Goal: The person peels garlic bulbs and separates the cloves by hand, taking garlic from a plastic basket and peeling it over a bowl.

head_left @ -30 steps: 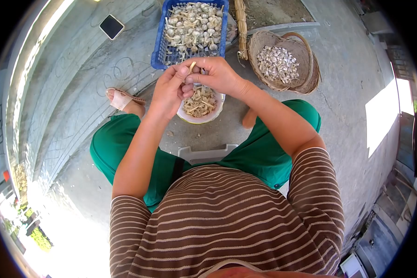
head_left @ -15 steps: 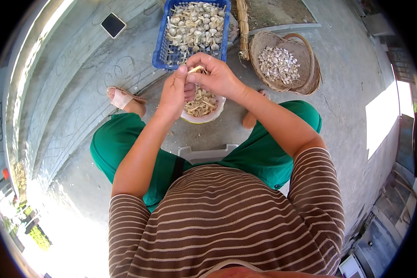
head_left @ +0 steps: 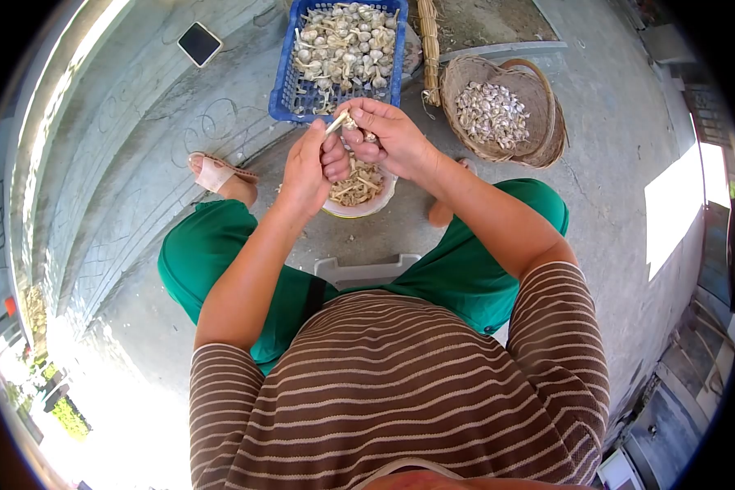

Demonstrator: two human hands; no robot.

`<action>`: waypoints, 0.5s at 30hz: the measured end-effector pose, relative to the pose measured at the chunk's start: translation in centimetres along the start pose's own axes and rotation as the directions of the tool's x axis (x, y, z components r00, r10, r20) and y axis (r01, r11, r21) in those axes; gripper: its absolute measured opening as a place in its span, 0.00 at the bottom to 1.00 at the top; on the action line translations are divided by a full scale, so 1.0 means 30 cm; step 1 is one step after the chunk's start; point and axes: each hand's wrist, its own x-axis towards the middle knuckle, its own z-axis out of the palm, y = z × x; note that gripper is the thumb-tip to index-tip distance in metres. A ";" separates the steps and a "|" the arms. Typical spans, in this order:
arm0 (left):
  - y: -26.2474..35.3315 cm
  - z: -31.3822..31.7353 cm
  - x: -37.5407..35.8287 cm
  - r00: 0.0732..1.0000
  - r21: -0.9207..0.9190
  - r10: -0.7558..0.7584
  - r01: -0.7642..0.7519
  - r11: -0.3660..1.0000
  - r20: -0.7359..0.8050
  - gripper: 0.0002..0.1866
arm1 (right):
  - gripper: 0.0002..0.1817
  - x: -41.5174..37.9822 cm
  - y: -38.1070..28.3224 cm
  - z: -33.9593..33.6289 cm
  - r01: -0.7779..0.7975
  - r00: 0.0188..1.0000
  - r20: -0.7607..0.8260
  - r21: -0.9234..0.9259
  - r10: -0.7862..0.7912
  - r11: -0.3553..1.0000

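Note:
My left hand (head_left: 310, 167) is closed, pinching a pale dry garlic stem (head_left: 335, 124) between thumb and fingers. Against it, my right hand (head_left: 390, 137) curls around a piece of garlic (head_left: 349, 122), mostly hidden by the fingers, at the stem's upper end. Both hands meet over a white bowl (head_left: 381, 204) that holds dry stems and papery skins (head_left: 359, 186). Just beyond the hands stands a blue plastic crate (head_left: 279, 102) with many whole garlic bulbs (head_left: 347, 45).
A wicker basket (head_left: 545, 135) of separated garlic cloves (head_left: 492, 114) stands to the right. A bundle of dry stalks (head_left: 429, 49) lies between crate and basket. At the upper left, a dark-screened device (head_left: 199, 44) rests on the concrete. My feet flank the bowl.
My hands have turned and drawn slightly apart at the fingertips. The stem now points up from the left hand, and the garlic piece shows in the right fingers.

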 end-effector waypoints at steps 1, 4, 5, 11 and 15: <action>-0.001 -0.004 0.000 1.000 -0.017 -0.010 0.010 1.000 -0.019 0.21 | 0.10 -0.001 0.000 -0.002 -0.008 1.000 -0.015 0.041 0.009 0.999; -0.016 -0.028 0.007 0.998 -0.016 -0.025 0.025 1.000 -0.053 0.20 | 0.09 0.007 -0.019 -0.020 0.001 0.999 0.049 0.144 -0.008 0.990; -0.023 -0.041 0.011 0.997 0.001 -0.028 0.028 1.000 -0.068 0.20 | 0.09 0.008 -0.022 -0.023 0.001 0.999 0.049 0.144 -0.008 0.990; -0.159 -0.203 0.082 0.784 0.943 0.558 -0.332 0.005 0.273 0.14 | 0.09 0.004 -0.031 -0.022 -0.015 1.000 0.018 0.056 0.014 0.998; -0.075 -0.104 0.063 0.882 0.844 0.468 -0.285 0.454 0.045 0.13 | 0.09 0.007 -0.033 -0.028 0.039 0.995 -0.081 -0.146 -0.051 0.989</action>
